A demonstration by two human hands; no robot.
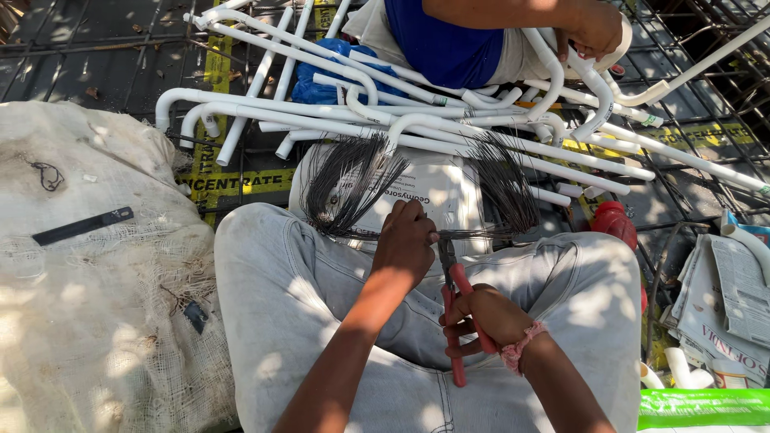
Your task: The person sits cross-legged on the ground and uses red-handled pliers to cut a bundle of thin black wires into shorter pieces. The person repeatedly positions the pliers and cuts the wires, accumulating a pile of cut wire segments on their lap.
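Note:
I sit cross-legged in grey trousers. My left hand (407, 240) grips the middle of a bundle of thin black wires (353, 180) that fans out to both sides above my knees. My right hand (480, 317) holds red-handled pliers (454, 321), whose jaws meet the wire bundle just right of my left hand. The wires lie over a white printed bag (437, 192).
A pile of bent white plastic pipes (417, 120) lies ahead on a steel rebar grid. Another person in a blue top (441, 40) sits beyond, one hand on a pipe. A large dirty white sack (88, 281) is at left. Newspapers (734, 297) and a red object (613, 220) are at right.

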